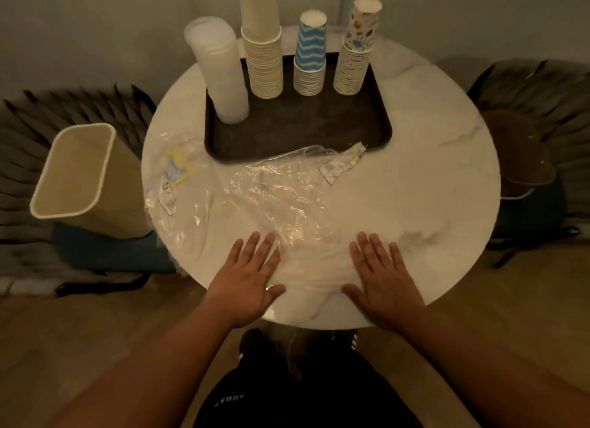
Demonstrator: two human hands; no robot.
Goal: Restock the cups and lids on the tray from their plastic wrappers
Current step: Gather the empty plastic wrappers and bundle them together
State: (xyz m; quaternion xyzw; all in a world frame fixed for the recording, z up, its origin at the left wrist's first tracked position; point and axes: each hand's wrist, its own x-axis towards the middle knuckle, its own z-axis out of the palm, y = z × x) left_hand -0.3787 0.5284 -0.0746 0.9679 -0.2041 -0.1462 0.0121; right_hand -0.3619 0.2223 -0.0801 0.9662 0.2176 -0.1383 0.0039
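Four stacks stand on the dark tray [380, 130]: lids [220, 73], plain cups [263, 57], blue zigzag cups [310, 60], patterned cups [356, 54]. Restocking looks done. Empty plastic wrappers [271, 188] litter the table [447, 178]. Left hand [249, 277] and right hand [380, 284] lie flat, fingers spread, pressing the film. Likely remaining: binning wrappers in the basket [79, 172].

Blue-and-white zigzag cup stack [309, 54]
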